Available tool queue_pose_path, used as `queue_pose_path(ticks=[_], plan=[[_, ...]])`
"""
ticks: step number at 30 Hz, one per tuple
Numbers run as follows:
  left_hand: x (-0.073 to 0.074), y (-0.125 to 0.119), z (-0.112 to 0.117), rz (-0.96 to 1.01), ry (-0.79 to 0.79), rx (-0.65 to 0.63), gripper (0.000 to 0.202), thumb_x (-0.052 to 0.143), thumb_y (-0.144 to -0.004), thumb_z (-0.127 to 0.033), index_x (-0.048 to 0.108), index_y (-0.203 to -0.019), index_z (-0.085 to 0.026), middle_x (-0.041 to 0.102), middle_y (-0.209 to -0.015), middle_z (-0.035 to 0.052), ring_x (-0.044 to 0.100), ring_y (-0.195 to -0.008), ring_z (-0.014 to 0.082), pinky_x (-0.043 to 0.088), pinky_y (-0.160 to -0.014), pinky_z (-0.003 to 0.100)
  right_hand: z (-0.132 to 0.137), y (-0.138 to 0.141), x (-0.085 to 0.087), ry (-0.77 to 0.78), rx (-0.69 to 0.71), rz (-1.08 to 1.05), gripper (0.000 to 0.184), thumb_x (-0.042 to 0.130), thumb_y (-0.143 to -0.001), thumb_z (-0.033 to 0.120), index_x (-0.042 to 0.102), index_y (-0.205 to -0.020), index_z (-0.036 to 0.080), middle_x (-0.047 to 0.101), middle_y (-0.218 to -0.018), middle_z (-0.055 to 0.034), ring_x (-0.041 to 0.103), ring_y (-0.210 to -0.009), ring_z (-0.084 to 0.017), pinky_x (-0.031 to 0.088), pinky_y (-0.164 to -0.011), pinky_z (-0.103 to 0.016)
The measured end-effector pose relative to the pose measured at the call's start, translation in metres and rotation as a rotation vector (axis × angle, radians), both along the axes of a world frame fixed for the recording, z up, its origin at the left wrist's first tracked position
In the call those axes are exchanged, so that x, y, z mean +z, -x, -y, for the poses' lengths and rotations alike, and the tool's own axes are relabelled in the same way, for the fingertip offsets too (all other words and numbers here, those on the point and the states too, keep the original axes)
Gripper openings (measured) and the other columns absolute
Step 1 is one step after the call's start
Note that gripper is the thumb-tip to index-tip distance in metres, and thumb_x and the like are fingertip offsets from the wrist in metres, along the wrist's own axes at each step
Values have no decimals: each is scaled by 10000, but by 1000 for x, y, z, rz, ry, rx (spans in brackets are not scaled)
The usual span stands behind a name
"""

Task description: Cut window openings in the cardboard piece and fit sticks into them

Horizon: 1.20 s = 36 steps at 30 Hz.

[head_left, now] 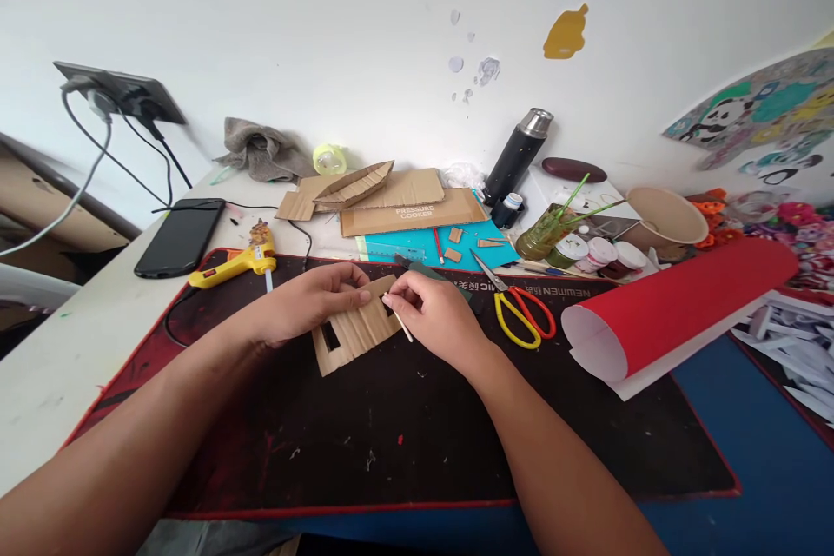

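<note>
My left hand (319, 304) grips a corrugated cardboard piece (357, 334) by its upper left part, thumb on the near face. The piece is tilted above the dark mat and has rectangular cutouts, one dark opening showing at its left. Between the thumb and fingers of my right hand (433, 313) is a thin pale stick (405, 328), held against the right part of the cardboard near another cutout. My right fingers partly cover that cutout. To the right of this hand lie scissors (518, 313) with yellow and red handles, blades apart.
A yellow glue gun (234, 268) and a black phone (181, 236) lie left. Behind are a cardboard boat (355, 185), flat cardboard (417, 213), a blue cutting sheet (404, 245) and a black thermos (518, 156). A red paper roll (691, 304) lies right on the mat (443, 452).
</note>
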<state>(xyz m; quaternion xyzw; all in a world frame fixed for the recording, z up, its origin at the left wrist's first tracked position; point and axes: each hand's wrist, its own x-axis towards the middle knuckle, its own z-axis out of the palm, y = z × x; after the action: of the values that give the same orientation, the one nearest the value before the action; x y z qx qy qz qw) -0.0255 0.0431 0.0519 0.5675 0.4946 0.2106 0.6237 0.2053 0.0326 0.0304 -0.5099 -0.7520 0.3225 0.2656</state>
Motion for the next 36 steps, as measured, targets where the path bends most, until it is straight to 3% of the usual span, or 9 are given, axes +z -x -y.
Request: queue_pose_path(ticks=[4,7,14,19,23,27,31,36], plan=[[-4,-1,0,183,97,109,523,892,-782,-566,707,-1144,-237,771,-985,18,687,-867,213,517,-729,292,1,0,0,-38,-11,-9,40,721,-1006,294,718,-985,260,704,-777,34,625,-704,-161,422,-671,-294],[-8,0,-1,265,147,128,592,912,-777,-469,738,-1301,-258,807,-1213,62,730,-1080,276,566,-892,344,1,-1,-1,-81,-16,-16,25,713,-1006,274,724,-990,259,726,-833,19,639,-739,-166,440,-696,-295],[-12,3,-2,365,214,158,457,901,-754,-294,783,-1188,-210,821,-1150,86,753,-1003,257,595,-893,354,0,-2,-3,-170,-33,-88,86,684,-993,194,702,-924,241,735,-936,-15,651,-798,-174,478,-741,-299],[-6,0,-1,398,251,226,460,868,-699,-213,770,-1149,-192,820,-1113,83,749,-971,243,600,-833,326,0,-1,1,-112,-77,-98,103,716,-986,287,667,-903,249,737,-910,-1,653,-752,-168,469,-705,-298],[-3,-2,-1,420,240,246,492,858,-687,-213,760,-1169,-190,818,-1165,94,753,-1015,259,602,-862,341,-1,-3,3,65,-91,-125,250,674,-1012,450,619,-873,250,717,-779,23,631,-625,-152,435,-620,-288],[-1,-3,-1,395,193,271,481,881,-723,-279,763,-1182,-194,820,-1193,104,759,-1026,275,598,-877,358,-4,-5,1,174,-67,-170,292,636,-1024,488,647,-864,244,657,-652,39,615,-594,-155,433,-611,-287],[-3,-5,0,376,146,274,437,878,-801,-400,778,-1174,-194,820,-1210,118,760,-1061,296,591,-885,365,-6,-6,-1,146,-96,-162,308,681,-990,488,660,-818,234,644,-666,27,582,-611,-159,405,-596,-290],[-3,-6,-1,378,114,261,481,911,-772,-439,777,-1165,-199,828,-1165,108,761,-1052,305,589,-887,381,-5,-5,-3,56,-88,-153,209,720,-969,390,672,-837,235,697,-762,22,589,-671,-157,400,-631,-287]])
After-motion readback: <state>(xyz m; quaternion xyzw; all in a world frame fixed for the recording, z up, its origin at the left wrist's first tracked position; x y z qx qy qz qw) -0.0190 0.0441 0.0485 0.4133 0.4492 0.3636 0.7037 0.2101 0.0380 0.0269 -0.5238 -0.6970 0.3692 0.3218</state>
